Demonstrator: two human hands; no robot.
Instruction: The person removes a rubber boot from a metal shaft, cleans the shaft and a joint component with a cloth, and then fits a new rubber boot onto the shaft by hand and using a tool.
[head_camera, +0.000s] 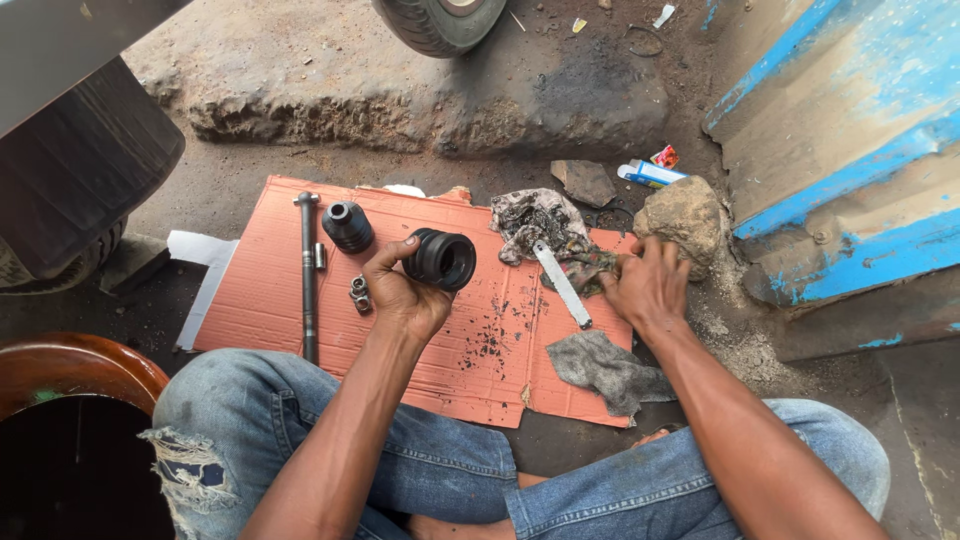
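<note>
We see the left hand (402, 296) gripping a black rubber boot (440, 259) by its rim above the cardboard (262, 300); it looks light, pliable, greasy; the right hand (648, 287) pinches a rag (580, 266)

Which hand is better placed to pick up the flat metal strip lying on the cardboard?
Probably the right hand. It rests on the patterned rag right beside the flat metal strip and holds nothing rigid, while the left hand is occupied holding the black ribbed rubber boot.
</note>
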